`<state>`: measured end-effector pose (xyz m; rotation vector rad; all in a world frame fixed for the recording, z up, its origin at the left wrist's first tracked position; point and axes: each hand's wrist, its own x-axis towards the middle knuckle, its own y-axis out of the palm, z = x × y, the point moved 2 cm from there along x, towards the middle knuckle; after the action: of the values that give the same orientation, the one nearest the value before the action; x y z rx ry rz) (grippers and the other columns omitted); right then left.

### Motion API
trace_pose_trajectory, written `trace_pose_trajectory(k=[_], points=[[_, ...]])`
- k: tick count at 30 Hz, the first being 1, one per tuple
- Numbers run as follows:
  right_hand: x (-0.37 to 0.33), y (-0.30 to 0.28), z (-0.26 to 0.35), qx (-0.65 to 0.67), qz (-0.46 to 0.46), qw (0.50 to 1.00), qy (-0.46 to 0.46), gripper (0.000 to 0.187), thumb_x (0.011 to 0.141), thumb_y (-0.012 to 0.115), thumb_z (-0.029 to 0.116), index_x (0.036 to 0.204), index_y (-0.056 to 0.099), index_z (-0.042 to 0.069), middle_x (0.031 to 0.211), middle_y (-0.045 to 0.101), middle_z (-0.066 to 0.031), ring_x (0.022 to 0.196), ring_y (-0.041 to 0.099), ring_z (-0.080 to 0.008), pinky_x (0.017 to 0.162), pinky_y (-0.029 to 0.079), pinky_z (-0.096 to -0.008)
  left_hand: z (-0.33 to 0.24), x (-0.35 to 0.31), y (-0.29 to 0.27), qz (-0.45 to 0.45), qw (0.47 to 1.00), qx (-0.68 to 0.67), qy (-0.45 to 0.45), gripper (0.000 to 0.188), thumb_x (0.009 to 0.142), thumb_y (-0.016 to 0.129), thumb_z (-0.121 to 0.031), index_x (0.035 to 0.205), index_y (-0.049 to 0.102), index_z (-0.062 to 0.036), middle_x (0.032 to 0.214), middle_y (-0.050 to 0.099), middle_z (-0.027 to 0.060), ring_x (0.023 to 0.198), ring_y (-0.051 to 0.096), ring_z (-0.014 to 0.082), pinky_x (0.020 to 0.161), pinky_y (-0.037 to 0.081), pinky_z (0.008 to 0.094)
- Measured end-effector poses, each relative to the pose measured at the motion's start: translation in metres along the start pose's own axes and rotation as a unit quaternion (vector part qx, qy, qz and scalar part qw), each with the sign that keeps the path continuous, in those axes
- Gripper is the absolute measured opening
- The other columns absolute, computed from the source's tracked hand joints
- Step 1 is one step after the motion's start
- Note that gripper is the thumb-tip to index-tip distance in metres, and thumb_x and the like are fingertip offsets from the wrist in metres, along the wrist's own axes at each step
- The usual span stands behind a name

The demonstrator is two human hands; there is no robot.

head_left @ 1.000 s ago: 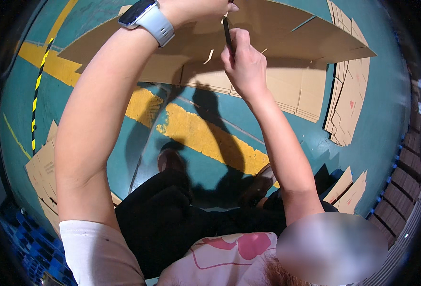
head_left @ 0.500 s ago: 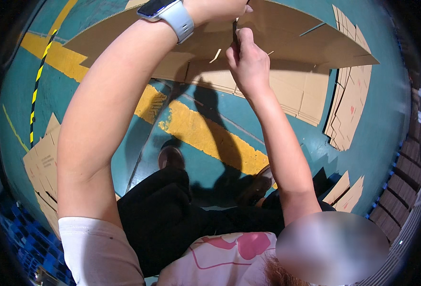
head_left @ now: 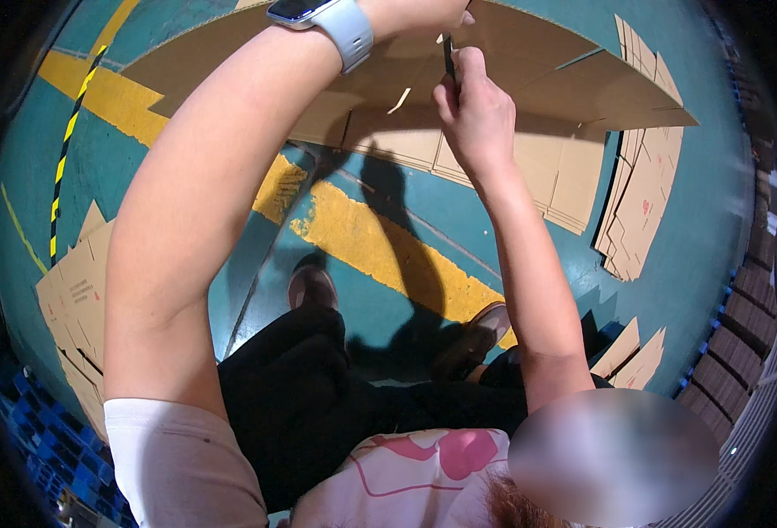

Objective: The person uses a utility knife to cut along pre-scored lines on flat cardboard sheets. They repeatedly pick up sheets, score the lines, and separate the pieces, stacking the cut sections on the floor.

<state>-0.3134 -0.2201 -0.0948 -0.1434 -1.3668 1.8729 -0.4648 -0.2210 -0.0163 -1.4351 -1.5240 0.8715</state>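
Observation:
A large brown cardboard sheet (head_left: 529,44) stands raised at the top of the head view, over a stack of flat cardboard (head_left: 564,167). At its upper edge my left hand (head_left: 423,12) is partly cut off by the frame; a curled fingertip shows against the sheet, and the other fingers are hidden. My right hand (head_left: 481,114) is closed around a slim black tool (head_left: 449,58), its kind not clear, pointing up toward the left hand. A small pale strip (head_left: 399,101) shows against the cardboard, left of the right hand.
Flat cardboard stacks lie at the right (head_left: 643,194), left (head_left: 76,295) and lower right (head_left: 630,356). The green floor carries a worn yellow band (head_left: 379,238) and black-yellow tape (head_left: 70,145). My shoes (head_left: 312,287) stand near the band. Brown slatted stacks (head_left: 740,326) line the far right.
My right hand and the black tool have moved a little to the right along the cardboard. My left hand and forearm have shifted slightly right too.

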Motion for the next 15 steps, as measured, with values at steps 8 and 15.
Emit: trace_pose_trajectory(k=[8, 15], points=[[-0.002, 0.006, -0.005, -0.021, 0.001, 1.000, -0.003, 0.027, 0.078, 0.063, 0.010, 0.092, 0.040, 0.005, 0.072, 0.060, -0.0118, 0.069, 0.063, -0.0315, 0.059, 0.049, -0.0414, -0.001, -0.002, 0.005, -0.019, 1.000, 0.006, 0.013, 0.018, 0.081, 0.062, -0.020, 0.088, 0.067, -0.0033, 0.085, 0.065, 0.0208, 0.084, 0.063, 0.0380, 0.075, 0.050, 0.0446], [-0.012, 0.005, 0.000, -0.018, 0.007, 1.000, 0.012, 0.027, 0.078, 0.064, 0.008, 0.091, 0.040, 0.005, 0.071, 0.060, -0.0119, 0.069, 0.063, -0.0312, 0.059, 0.049, -0.0411, 0.001, 0.000, 0.006, -0.013, 1.000, -0.002, 0.013, 0.019, 0.081, 0.064, -0.021, 0.090, 0.067, -0.0042, 0.085, 0.065, 0.0196, 0.085, 0.063, 0.0371, 0.075, 0.050, 0.0441]])
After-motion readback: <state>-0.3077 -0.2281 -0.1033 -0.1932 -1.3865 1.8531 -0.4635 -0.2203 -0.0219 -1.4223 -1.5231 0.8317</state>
